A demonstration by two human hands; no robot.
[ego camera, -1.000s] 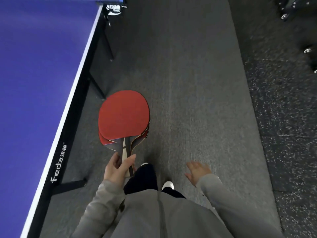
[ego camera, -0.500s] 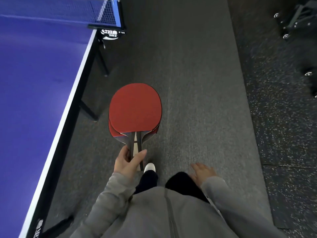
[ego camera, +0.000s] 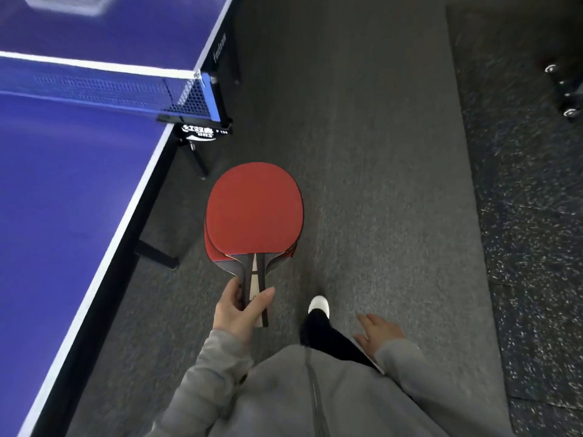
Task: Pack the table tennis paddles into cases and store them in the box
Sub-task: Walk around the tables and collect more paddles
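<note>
Paddles, two stacked with red faces up, point to 12 o'clock from the left hand, whose fingers and thumb wrap both handles. The right hand, at 4 o'clock from them, hangs with loose spread fingers, holding nothing. The blue table lies at 9 o'clock.

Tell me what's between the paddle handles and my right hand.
Head view: between the paddle handles and the right hand come a dark trouser leg and white shoe, over grey carpet.
</note>
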